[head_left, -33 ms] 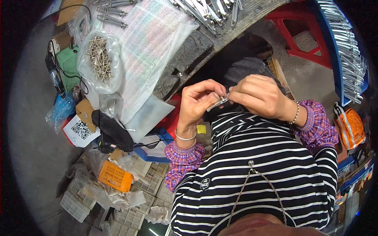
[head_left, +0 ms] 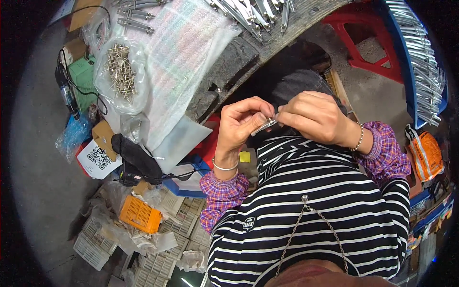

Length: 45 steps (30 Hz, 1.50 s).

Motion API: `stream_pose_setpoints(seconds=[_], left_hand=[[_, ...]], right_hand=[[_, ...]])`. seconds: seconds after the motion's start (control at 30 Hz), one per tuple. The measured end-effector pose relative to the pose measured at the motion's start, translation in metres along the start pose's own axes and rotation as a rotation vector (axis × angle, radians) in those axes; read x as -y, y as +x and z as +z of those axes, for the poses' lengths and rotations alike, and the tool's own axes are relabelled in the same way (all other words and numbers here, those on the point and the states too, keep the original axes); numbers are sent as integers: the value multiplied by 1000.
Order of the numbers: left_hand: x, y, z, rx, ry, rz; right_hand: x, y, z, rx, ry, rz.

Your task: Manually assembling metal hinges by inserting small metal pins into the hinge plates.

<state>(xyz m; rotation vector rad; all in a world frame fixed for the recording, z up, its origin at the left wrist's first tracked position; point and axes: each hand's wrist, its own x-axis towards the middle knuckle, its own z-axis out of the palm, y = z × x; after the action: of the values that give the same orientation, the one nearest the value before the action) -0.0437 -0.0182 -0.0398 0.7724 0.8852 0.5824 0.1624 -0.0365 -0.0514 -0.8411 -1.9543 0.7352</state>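
Just above my lap, my left hand pinches a small, narrow silvery metal piece between thumb and fingers. The thumb and fingertips of my right hand close on the far end of the same piece. A tiny pin or screw seems to stand at that end, but fingers partly cover it. To the left on the bench, a clear plastic bag holds many metal screws or pins. Long silvery metal strips lie at the bench's far edge, and several similar pieces lie at the far left.
A blue tray full of slim metal parts stands at the right, beside a red stool. At left are a green box, a corded tool and an orange basket. An orange package lies far right.
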Motion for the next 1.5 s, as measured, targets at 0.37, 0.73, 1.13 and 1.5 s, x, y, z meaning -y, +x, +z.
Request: stream_pose_setpoints(seconds=[0.37,0.73,1.13,1.5], left_hand=[[-2,1,-10,72,96,31],[11,-6,7,-142,-68,89],[20,-9,6,-226,153,198],[26,-10,11,-261,357,308]], right_hand=[[2,-3,3,15,12,2],[2,-1,5,-56,40,161],[4,0,9,-93,87,213],[2,-2,10,-100,111,225]])
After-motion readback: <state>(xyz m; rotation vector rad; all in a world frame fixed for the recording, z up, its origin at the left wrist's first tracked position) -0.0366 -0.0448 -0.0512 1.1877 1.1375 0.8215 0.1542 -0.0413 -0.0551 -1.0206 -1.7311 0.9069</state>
